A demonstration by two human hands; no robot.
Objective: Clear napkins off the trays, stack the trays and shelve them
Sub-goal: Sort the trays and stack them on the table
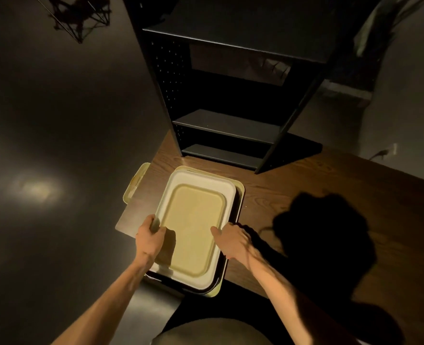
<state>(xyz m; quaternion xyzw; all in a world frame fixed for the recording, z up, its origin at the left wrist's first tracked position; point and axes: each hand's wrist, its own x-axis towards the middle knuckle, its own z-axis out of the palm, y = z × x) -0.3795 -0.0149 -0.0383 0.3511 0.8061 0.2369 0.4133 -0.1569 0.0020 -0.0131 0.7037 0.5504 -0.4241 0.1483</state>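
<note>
While both hands bracket the tray stack (193, 227) at the near edge of the surface (305, 195), I read the left hand (149, 236) with its grip closed over the left rim and the right hand (232, 241) clamped on the right rim, evidently balancing the load for lifting. No napkins show. Beyond stands the dark shelf unit (225, 125), its shelves apparently vacant.

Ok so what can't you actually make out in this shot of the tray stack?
Head view:
- Tray count: top tray covers those beneath; only edges show.
- Yellow tray at the table's left edge: mostly hidden by the stack.
- Left hand, right hand: fingertips hidden under the rims.
- Shelf unit: interior too dark.
</note>
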